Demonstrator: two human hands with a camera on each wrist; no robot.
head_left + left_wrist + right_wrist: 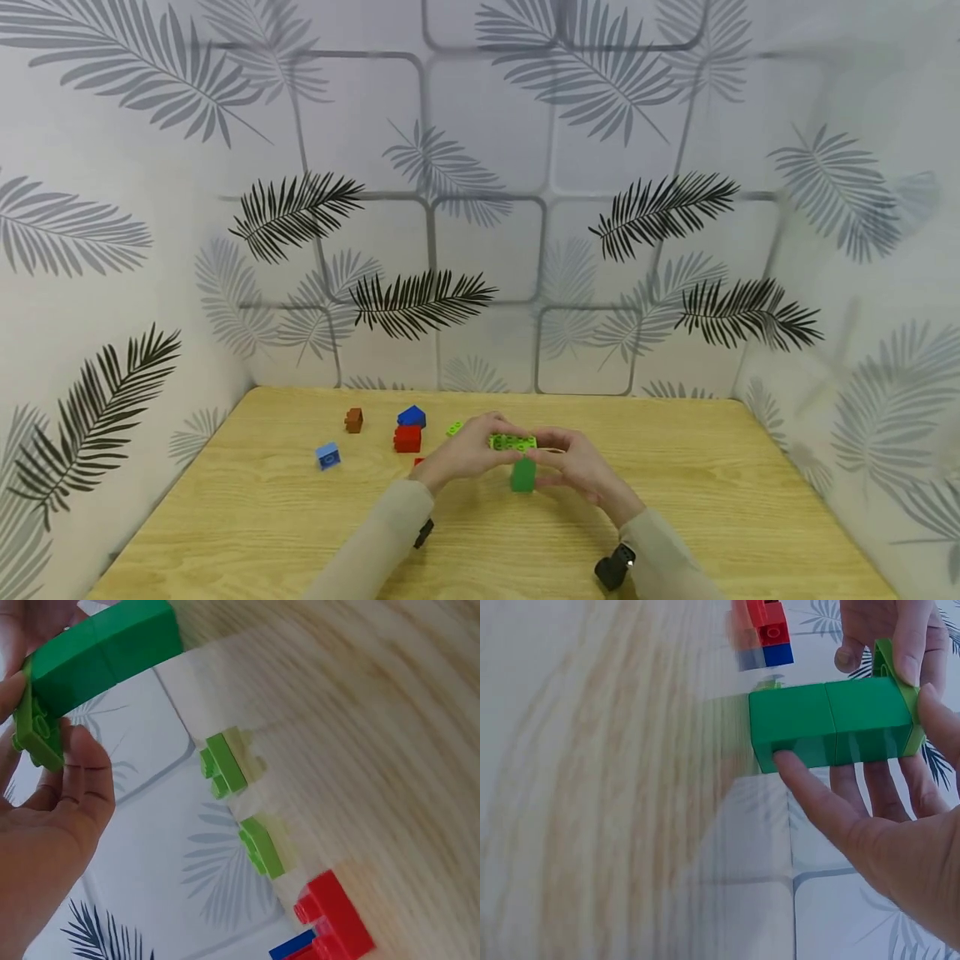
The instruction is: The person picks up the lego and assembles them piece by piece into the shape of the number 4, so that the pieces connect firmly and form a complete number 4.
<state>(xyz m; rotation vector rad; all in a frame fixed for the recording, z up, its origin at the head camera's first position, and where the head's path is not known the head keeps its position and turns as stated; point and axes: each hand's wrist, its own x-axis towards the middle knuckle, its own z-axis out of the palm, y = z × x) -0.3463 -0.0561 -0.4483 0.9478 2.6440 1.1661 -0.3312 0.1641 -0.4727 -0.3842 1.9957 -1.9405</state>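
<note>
Two dark green toy bricks [523, 477] stand stacked one on the other, with a thin lime green brick [512, 442] across the top, jutting out leftward. My left hand [468, 450] pinches the overhanging end of that lime brick between thumb and fingers. From the other side, my right hand [583, 465] grips the stack. In the right wrist view its thumb presses the lime brick's edge, and a finger touches the lower dark green brick [791, 724]. The left wrist view shows the studs of the lime brick [39, 735] between the left fingertips.
Left of the hands lie a red brick [408, 439], a blue brick [412, 416], a brown brick [354, 420] and a light blue brick [327, 456]. Two small lime pieces [223, 765] sit behind the left hand. A patterned wall [487, 350] borders the wooden table [262, 517].
</note>
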